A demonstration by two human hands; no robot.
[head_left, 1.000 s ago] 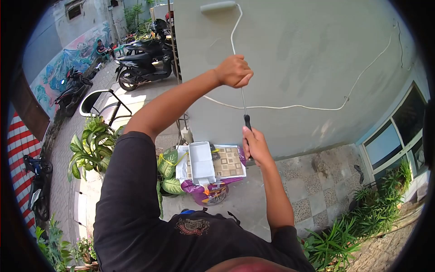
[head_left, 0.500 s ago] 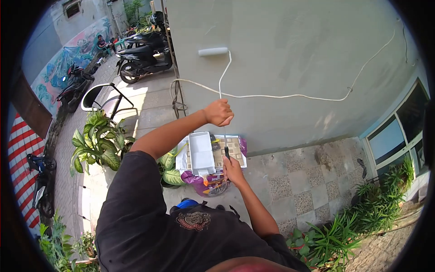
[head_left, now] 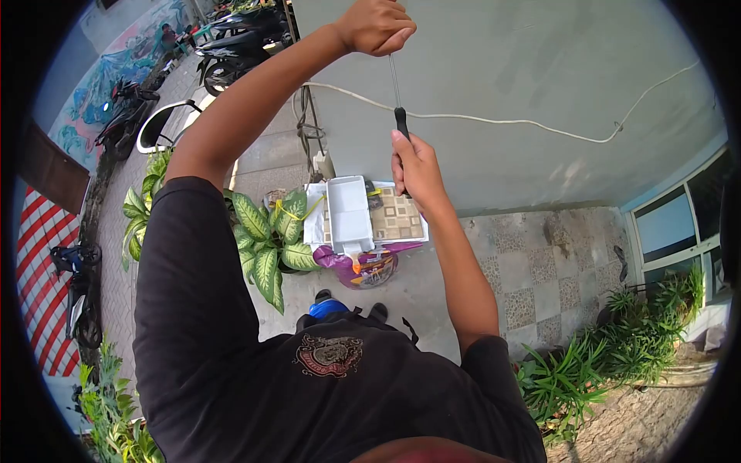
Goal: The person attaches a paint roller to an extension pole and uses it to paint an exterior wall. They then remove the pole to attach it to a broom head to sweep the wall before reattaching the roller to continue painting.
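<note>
A paint roller is held upright in front of the grey wall, its black handle low and its thin metal rod above. High up, my left hand is closed around the rod. My right hand grips the black handle below. The roller's head is out of view past the top edge. Under my hands stands a white paint tray on a tile-patterned board. These rest on a purple-wrapped bucket or tub, with an orange-and-white brush-like thing by the tray.
A white cable runs across the wall. Leafy potted plants stand left of the tray, and more greenery lines the right. A window is at far right. Motorbikes and a chair are at left.
Both hands have risen with the roller, and its white head has left the view at the top. The camera has tilted down, so the tray and cable appear higher.
</note>
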